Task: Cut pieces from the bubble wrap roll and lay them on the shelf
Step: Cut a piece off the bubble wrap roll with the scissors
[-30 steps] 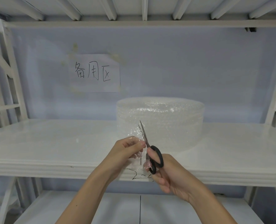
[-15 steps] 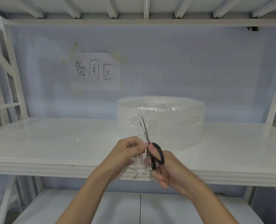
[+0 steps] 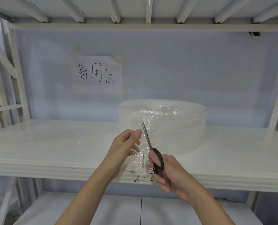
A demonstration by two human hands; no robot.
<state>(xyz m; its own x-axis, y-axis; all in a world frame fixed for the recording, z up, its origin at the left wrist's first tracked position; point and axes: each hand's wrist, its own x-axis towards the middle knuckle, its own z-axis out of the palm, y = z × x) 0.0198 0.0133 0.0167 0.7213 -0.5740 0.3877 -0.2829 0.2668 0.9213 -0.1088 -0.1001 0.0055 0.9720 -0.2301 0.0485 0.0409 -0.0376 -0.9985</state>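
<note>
Both bare forearms reach forward and up, converging. The left hand (image 3: 125,143) is raised with fingers bent and fingertips pinched together. The right hand (image 3: 169,172) sits lower, fingers curled closed.

Both forearms were seen bare to the frame's lower edge, with no sleeves. The left hand (image 3: 125,146) and right hand (image 3: 172,174) were left ungloved, and the fingers (image 3: 137,132) were unadorned.

The scissors (image 3: 147,140) have cut farther up the bubble wrap (image 3: 141,153).
</note>
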